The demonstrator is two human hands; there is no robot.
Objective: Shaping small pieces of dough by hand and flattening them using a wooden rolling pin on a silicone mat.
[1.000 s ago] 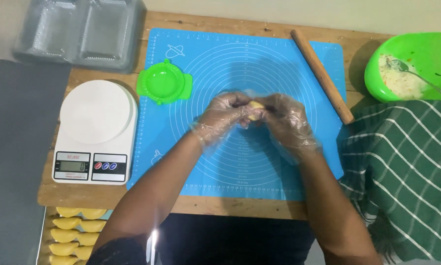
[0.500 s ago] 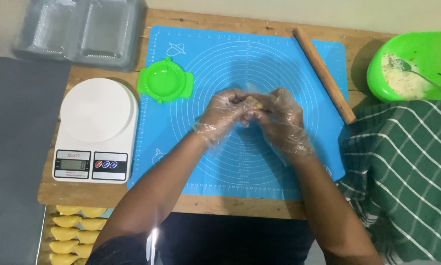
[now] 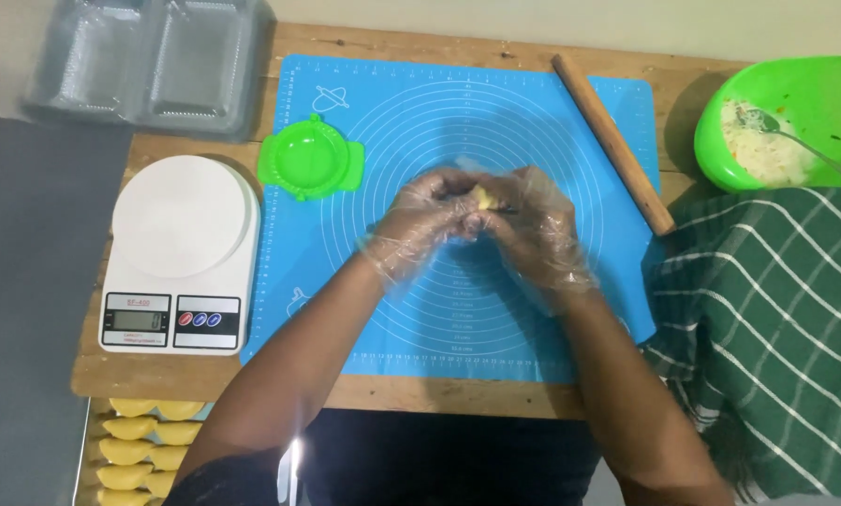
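Observation:
Both of my hands wear thin clear plastic gloves and meet over the middle of the blue silicone mat (image 3: 411, 309). My left hand (image 3: 419, 223) and my right hand (image 3: 536, 228) press together around a small yellow lump of dough (image 3: 485, 196), which shows only as a sliver between the fingertips. The rest of the lump is hidden by my fingers. The hands hover just above the mat's printed circles.
A green dumpling press (image 3: 310, 161) lies open at the mat's left edge, a white kitchen scale (image 3: 181, 255) beside it. A wooden rolling pin (image 3: 612, 141) lies right, by a green bowl (image 3: 809, 89) of filling with spoon. A green striped cloth (image 3: 767, 328) covers the right; yellow folded pastries (image 3: 144, 440) sit bottom left.
My fingers have kept working the dough lump, shifting slightly around it; the hands stay in the same spot over the mat. Nothing else has moved.

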